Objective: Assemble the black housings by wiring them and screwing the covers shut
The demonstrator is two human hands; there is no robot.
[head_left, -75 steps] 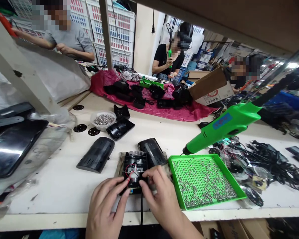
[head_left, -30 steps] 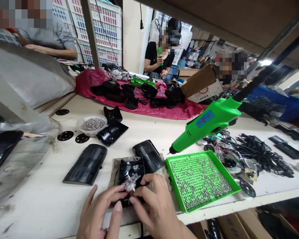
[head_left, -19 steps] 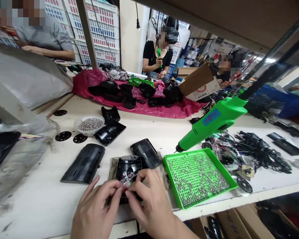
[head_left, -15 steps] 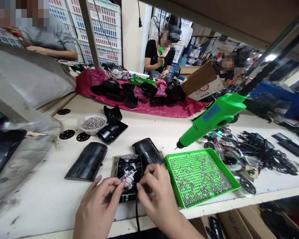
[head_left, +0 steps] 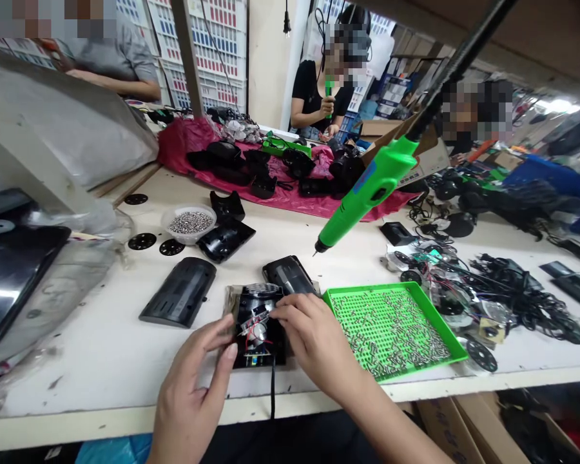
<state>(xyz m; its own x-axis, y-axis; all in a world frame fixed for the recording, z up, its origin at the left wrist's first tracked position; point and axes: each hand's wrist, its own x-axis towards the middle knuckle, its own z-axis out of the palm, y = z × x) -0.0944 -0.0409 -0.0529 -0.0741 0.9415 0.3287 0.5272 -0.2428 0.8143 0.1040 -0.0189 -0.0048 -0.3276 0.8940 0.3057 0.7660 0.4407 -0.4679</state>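
An opened black plastic housing (head_left: 279, 351) sits before me, with a white motor-like part and red wires (head_left: 258, 333) inside and a black cord leading out toward me. Across its upper part lies a small narrow circuit board (head_left: 254, 321), tilted. My right hand (head_left: 314, 335) has its fingertips together at the right end of that board; the thumb is hidden. At the housing's left side is my left hand (head_left: 196, 380), thumb and fingers apart, nothing between them. A green electric screwdriver (head_left: 367, 193) hangs above, its bit pointing down-left.
To the right stands a green tray (head_left: 336, 299) of screws, with wires and cords (head_left: 502, 290) beyond. Black covers (head_left: 178, 293) lie around the housing. A bowl of small metal parts (head_left: 188, 222) sits farther back. Co-workers (head_left: 326, 96) are across the table.
My left hand has let go of the red wires and opened. The right hand has moved up to the circuit board's end. The screwdriver has swung left, and the view has shifted.
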